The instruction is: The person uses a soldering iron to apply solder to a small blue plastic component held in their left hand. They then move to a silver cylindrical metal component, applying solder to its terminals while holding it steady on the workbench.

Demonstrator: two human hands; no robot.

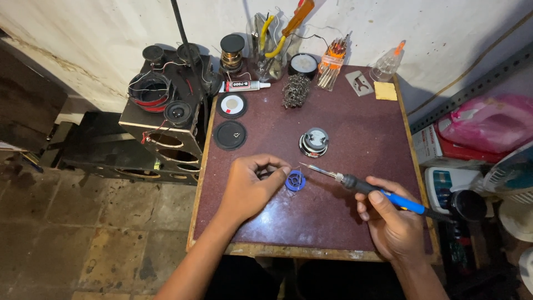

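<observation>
My right hand (pixel 391 219) grips a blue-handled soldering iron (pixel 366 188), its metal tip pointing left toward the small blue spool of solder (pixel 295 180) on the dark red table (pixel 344 222). My left hand (pixel 250 186) rests on the table just left of the spool, thumb and fingers pinched on something thin beside it; what it pinches is too small to make out. A small round speaker (pixel 314 141) lies on the table a little beyond the iron's tip.
Two black round discs (pixel 230 135) lie at the table's left side. At the back stand a glue tube (pixel 244 85), a jar of tools (pixel 272 50), a wire-wool cleaner (pixel 296 90), a screwdriver set (pixel 332 64). A speaker box (pixel 166 128) stands left; clutter fills the right.
</observation>
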